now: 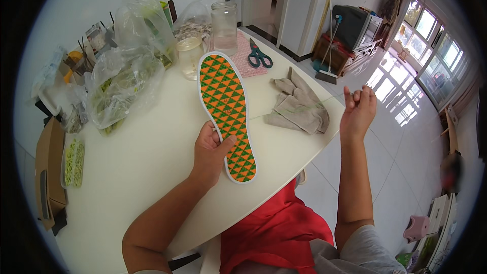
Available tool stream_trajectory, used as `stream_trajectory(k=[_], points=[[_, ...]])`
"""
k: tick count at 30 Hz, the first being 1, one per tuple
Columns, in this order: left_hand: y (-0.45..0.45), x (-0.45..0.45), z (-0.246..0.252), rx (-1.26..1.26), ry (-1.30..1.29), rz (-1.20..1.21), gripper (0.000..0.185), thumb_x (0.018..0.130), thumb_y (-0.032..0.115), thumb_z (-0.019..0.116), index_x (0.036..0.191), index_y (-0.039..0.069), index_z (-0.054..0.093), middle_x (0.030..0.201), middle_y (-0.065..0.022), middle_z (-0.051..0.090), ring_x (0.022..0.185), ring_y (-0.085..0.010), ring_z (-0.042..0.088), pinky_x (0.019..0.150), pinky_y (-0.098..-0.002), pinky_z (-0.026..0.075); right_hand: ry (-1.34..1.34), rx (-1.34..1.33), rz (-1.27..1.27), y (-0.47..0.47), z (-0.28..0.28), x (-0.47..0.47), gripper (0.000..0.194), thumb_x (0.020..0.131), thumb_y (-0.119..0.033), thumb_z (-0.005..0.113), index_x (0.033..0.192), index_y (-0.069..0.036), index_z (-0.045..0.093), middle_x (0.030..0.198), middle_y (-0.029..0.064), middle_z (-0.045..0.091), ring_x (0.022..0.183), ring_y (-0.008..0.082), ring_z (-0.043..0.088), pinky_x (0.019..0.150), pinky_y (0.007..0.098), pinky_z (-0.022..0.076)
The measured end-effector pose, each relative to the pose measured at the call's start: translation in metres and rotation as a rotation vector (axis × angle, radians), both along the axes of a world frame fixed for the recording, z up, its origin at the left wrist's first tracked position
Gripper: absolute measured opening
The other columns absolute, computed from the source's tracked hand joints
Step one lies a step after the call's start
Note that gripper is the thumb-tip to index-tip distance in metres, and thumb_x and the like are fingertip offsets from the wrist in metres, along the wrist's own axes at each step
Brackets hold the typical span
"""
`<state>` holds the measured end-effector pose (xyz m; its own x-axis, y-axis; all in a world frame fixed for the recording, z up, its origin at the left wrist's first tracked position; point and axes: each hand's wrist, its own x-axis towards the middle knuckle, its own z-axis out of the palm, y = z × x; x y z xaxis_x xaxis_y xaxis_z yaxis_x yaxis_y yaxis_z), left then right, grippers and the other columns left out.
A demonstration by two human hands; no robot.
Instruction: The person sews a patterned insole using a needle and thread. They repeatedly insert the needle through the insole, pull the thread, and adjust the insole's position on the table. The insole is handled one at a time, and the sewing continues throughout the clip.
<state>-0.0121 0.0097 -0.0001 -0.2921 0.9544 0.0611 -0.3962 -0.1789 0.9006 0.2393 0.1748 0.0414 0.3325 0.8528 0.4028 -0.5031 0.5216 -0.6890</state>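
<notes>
My left hand grips an embroidered shoe insole by its edge, the thumb on its face. The insole has green and orange triangles and a white border, and is held up over the white table. A thin green thread runs from the insole's right side to my right hand, which is raised beyond the table edge with curled fingers pinching the thread's end. Whether a needle is there is too small to tell. Under the thread lies a crumpled grey cloth.
Scissors with dark green handles lie on a pink mat at the back. Beside them stand a glass jar and a lidded cup. Plastic bags of greens and a clear box are on the left. The table edge runs diagonally.
</notes>
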Motion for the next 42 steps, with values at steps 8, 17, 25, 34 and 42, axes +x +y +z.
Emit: stream_trajectory(k=[8, 17, 25, 34, 42], points=[[0.0, 0.001, 0.005, -0.059, 0.008, -0.001, 0.031, 0.087, -0.004, 0.052, 0.116, 0.0, 0.041, 0.105, -0.0109, 0.062, 0.094, -0.0128, 0.061, 0.084, -0.0279, 0.05, -0.294, 0.007, 0.278, -0.034, 0.005, -0.101, 0.016, 0.096, -0.017, 0.045, 0.103, -0.003, 0.046, 0.069, 0.0006, 0.046, 0.058, 0.0076, 0.046, 0.069, 0.0243, 0.0478], [-0.003, -0.001, 0.001, -0.057, 0.012, 0.002, 0.03, 0.087, -0.003, 0.052, 0.115, 0.0, 0.041, 0.105, -0.0113, 0.062, 0.095, -0.0133, 0.06, 0.085, -0.0286, 0.05, -0.424, -0.037, 0.563, -0.058, -0.036, -0.143, 0.014, 0.095, -0.014, 0.046, 0.102, -0.002, 0.048, 0.071, -0.0005, 0.049, 0.059, 0.0056, 0.046, 0.055, 0.0196, 0.0402], [-0.003, 0.001, 0.002, -0.028, -0.001, -0.009, 0.029, 0.088, -0.002, 0.052, 0.115, 0.0, 0.041, 0.107, -0.0115, 0.061, 0.098, -0.0132, 0.06, 0.086, -0.0289, 0.05, -0.465, -0.046, 0.671, -0.065, -0.036, -0.143, 0.01, 0.095, -0.008, 0.044, 0.102, -0.002, 0.048, 0.073, -0.0012, 0.051, 0.059, 0.003, 0.045, 0.052, 0.0184, 0.0385], [-0.004, -0.003, 0.007, -0.052, -0.08, -0.046, 0.029, 0.095, 0.014, 0.039, 0.123, 0.004, 0.039, 0.1, -0.0052, 0.06, 0.086, -0.0113, 0.058, 0.076, -0.0244, 0.048, -0.57, 0.003, 0.668, -0.069, -0.036, -0.143, 0.011, 0.093, -0.008, 0.047, 0.101, -0.001, 0.051, 0.071, -0.0005, 0.052, 0.058, 0.005, 0.047, 0.054, 0.0202, 0.0414], [-0.003, -0.031, -0.015, 0.006, -0.482, -0.418, 0.047, 0.096, 0.025, 0.036, 0.141, 0.015, 0.026, 0.067, -0.0005, 0.041, 0.045, -0.0091, 0.038, 0.046, -0.0216, 0.031, -0.842, 0.456, 0.236, -0.076, -0.033, -0.143, 0.01, 0.083, -0.003, 0.061, 0.092, -0.006, 0.063, 0.083, 0.0053, 0.052, 0.066, 0.0132, 0.051, 0.056, 0.0246, 0.0423]])
